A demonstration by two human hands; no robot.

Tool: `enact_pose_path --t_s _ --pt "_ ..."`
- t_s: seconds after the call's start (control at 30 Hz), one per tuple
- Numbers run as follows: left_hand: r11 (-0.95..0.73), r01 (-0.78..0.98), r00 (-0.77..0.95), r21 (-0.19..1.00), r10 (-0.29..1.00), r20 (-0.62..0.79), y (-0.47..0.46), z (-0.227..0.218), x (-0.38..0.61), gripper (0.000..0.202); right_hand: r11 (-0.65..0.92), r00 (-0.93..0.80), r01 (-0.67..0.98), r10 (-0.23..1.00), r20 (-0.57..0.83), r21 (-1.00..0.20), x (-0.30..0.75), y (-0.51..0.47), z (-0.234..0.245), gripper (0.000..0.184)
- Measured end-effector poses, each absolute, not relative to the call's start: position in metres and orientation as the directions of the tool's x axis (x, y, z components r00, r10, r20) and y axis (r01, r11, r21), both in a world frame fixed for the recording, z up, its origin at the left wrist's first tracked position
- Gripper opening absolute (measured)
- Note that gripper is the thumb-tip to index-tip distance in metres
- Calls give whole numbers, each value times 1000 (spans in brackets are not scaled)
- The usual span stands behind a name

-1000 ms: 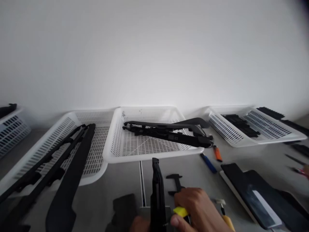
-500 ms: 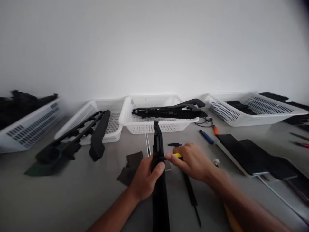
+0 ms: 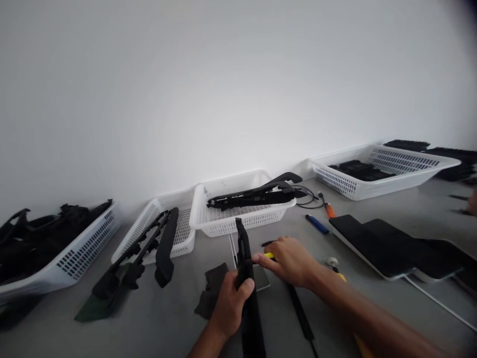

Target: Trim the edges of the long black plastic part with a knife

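Note:
My left hand (image 3: 233, 301) is wrapped around a long, narrow black plastic trim piece (image 3: 244, 248), its thumb across the front. The piece points away from me, and its lower end runs out of the bottom of the view. My right hand (image 3: 292, 261) is closed on a small yellow tool (image 3: 270, 255), mostly hidden by the fingers, so its kind is unclear. The right thumb tip is against or very near the trim's right edge. Below the right hand a thin black rod-like piece (image 3: 300, 313) lies on the table. Dark cloth-like scraps (image 3: 212, 288) lie left of the trim.
White baskets stand along the wall: left (image 3: 89, 248), middle-left (image 3: 186, 246), centre (image 3: 238, 226) and right (image 3: 391, 191), with black parts in or across them. Dark flat tablets (image 3: 376, 248), a blue tool (image 3: 316, 223) and an orange one (image 3: 329, 211) lie right. Another person's hand (image 3: 473, 203) shows at the right edge.
The camera view has tilted, so the left baskets sit lower in the picture. Both hands keep their grip on the trim piece and the yellow tool, close together as before.

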State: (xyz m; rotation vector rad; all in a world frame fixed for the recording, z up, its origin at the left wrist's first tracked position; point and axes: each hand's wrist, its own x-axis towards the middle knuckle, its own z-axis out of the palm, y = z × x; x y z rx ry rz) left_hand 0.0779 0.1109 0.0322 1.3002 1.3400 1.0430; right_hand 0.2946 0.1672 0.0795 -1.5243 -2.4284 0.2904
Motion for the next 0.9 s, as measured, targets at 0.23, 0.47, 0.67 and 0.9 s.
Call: enact_pose_path --t_s 0.23,0.47,0.67,0.9 --pt "-3 174 174 985 984 -28 110 40 83 47 325 -313 885 945 90 -335 306 177 83 89" --pt "-32 231 251 973 968 -28 108 47 86 49 304 -260 916 947 188 -261 313 183 83 85" --pt "-53 213 253 976 968 -2 108 47 84 49 306 -268 928 945 190 -213 316 184 78 81" --pt "-22 226 285 974 957 -45 113 36 84 58 319 -279 904 945 172 -285 320 185 73 86"
